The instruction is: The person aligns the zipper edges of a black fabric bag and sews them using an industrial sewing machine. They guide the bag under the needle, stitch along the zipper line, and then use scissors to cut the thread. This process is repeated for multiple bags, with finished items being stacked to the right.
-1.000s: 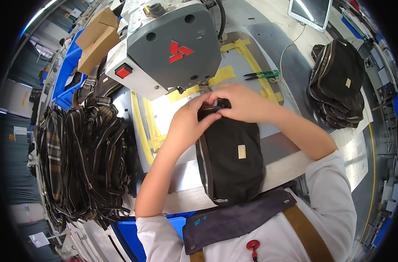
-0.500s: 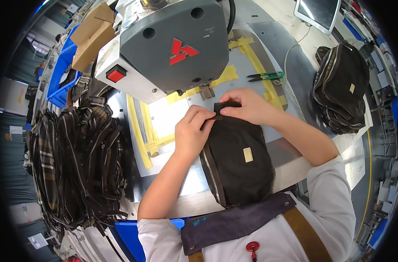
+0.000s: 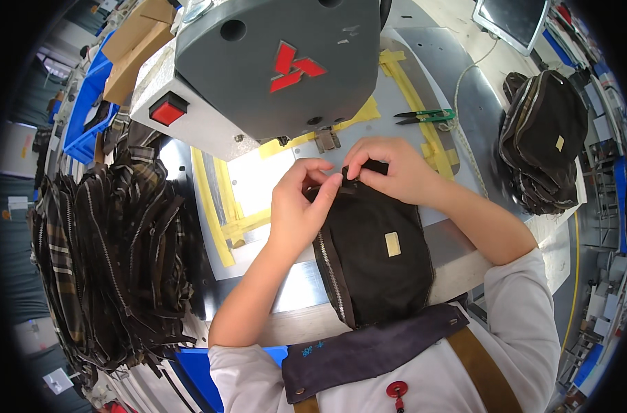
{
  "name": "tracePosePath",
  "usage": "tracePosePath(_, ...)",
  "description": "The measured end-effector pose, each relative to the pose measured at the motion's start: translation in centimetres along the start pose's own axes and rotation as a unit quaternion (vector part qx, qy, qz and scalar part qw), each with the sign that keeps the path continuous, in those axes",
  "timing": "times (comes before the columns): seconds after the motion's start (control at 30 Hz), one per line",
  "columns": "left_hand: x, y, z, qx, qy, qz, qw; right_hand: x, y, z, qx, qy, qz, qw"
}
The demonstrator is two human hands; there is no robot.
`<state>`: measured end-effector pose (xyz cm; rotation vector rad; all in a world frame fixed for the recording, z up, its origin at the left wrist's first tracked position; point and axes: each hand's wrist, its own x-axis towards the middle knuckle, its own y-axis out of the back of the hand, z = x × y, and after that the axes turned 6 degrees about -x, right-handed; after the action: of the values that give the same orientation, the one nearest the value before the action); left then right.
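A black fabric pouch (image 3: 375, 255) lies in front of me, with a metal zipper along its left side and a small pale patch on its face. At its far edge, my right hand (image 3: 392, 168) pinches a short black strap (image 3: 377, 166) between thumb and fingers. My left hand (image 3: 301, 203) curls round the pouch's far left corner, its thumb tip beside the right fingertips; some of its fingers are partly hidden. Just beyond the hands, a small metal clamp piece (image 3: 327, 141) sits under the grey head of a sewing machine (image 3: 279, 76).
Plaid and black pouches with zippers are heaped (image 3: 114, 255) at the left. More black pouches are stacked (image 3: 544, 138) at the right. Green thread snips (image 3: 427, 116) lie on the plate beyond my right hand. A blue bin (image 3: 86, 141) and a cardboard box (image 3: 138, 55) stand far left.
My left thumb and index finger have parted from their pinch at the strap. The right hand still grips the strap. The whole view has shifted slightly.
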<state>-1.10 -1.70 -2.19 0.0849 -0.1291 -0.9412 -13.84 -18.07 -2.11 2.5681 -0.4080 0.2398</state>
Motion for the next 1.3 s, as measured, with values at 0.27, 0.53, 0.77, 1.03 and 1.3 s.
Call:
tracePosePath(0.27, 0.5, 0.3, -0.2, 0.077, -0.042, -0.051, 0.995, -0.1, -0.9, -0.5, -0.089, 0.07, 0.034, 0.993)
tracePosePath(0.53, 0.7, 0.6, -0.3, 0.058, -0.027, -0.08, 0.995, 0.3, -0.6, -0.6, -0.208, 0.162, 0.073, 0.962)
tracePosePath(0.77, 0.8, 0.9, -0.5, 0.015, 0.014, -0.065, 0.998, 0.2, -0.2, -0.7, -0.252, 0.184, 0.078, 0.947)
tracePosePath(1.03, 0.9, 0.8, -1.5, 0.006, -0.004, -0.015, 1.0, -0.1, -0.7, -1.1, -0.3, 0.186, 0.063, 0.934)
tracePosePath(1.3, 0.8, 1.3, -0.4, -0.026, -0.039, -0.127, 0.991, -0.3, -0.2, -0.7, -0.304, 0.166, 0.084, 0.935)
